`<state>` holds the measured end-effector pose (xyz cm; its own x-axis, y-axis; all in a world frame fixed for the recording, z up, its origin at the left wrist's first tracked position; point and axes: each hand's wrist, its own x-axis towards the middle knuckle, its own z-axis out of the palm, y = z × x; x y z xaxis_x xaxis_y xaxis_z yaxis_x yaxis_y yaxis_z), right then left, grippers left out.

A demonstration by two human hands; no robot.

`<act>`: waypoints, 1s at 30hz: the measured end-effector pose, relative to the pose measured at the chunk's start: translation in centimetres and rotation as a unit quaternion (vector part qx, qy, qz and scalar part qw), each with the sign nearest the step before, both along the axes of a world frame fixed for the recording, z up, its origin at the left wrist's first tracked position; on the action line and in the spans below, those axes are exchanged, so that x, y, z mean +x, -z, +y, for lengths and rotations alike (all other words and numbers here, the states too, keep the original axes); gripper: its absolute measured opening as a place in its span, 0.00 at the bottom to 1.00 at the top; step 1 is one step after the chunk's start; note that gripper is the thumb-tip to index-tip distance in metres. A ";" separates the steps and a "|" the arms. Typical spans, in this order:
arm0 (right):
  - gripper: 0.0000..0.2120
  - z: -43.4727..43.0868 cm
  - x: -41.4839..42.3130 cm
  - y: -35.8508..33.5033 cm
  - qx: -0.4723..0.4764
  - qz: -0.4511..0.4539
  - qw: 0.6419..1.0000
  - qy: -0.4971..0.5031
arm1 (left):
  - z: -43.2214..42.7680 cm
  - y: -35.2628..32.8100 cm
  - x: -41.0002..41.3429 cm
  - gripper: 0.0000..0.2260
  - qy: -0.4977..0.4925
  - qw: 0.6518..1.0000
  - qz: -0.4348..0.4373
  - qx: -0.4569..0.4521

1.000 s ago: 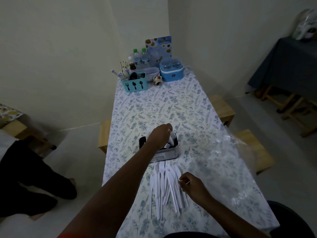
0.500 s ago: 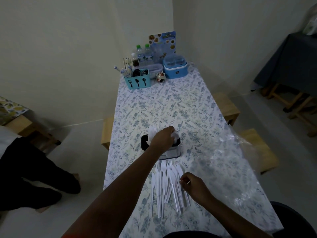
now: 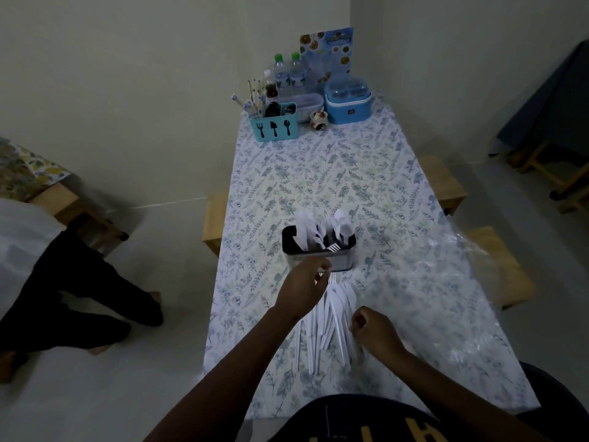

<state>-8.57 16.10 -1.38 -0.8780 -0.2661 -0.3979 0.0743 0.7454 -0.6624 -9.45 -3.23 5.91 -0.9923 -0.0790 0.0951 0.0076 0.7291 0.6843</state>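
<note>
A black and grey cutlery holder (image 3: 318,261) stands mid-table with several white plastic forks, spoons and knives (image 3: 322,228) upright in it. Just in front of it lies a pile of white plastic cutlery (image 3: 331,317) on the flowered tablecloth. My left hand (image 3: 301,290) is at the far end of the pile, below the holder, fingers curled and pinching the head of a white fork (image 3: 331,277). My right hand (image 3: 374,328) sits at the pile's right edge, its curled fingers pinching a piece of the cutlery there.
A long table (image 3: 334,173) carries a teal cutlery caddy (image 3: 274,126), water bottles (image 3: 288,73), a blue container (image 3: 349,103) and a menu card at its far end. Clear plastic wrap (image 3: 446,282) lies at the right. Wooden stools stand on both sides. A person (image 3: 47,282) crouches at left.
My left hand has come out of the holder and back down to the pile's far end, leaving the upright cutlery uncovered. My right hand stayed at the pile's right edge.
</note>
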 end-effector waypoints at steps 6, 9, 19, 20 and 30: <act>0.03 -1.0 0.7 0.8 0.021 -0.004 1.000 -0.022 | -1.6 4.5 3.4 0.04 -0.054 0.994 -0.077 0.061; 0.02 -2.1 1.2 1.0 0.018 0.013 0.999 -0.048 | -2.6 6.1 4.7 0.05 -0.087 0.989 -0.099 0.065; 0.04 -8.0 0.8 1.2 0.135 0.078 0.987 -0.048 | -5.4 7.3 6.3 0.07 -0.094 0.983 -0.127 0.097; 0.04 -8.3 0.8 1.3 0.147 0.082 0.985 -0.047 | -5.6 7.3 6.1 0.07 -0.095 0.982 -0.131 0.102; 0.05 -9.0 1.3 1.4 0.193 0.081 0.978 -0.017 | -6.3 8.6 4.3 0.06 -0.058 0.982 -0.150 0.103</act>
<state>-7.30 7.09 -2.73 -0.9313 -0.1528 -0.3308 -0.0369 0.9427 -0.3315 -5.15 -9.57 -2.73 -0.9565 -0.1803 -0.2293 -0.2914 0.5598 0.7756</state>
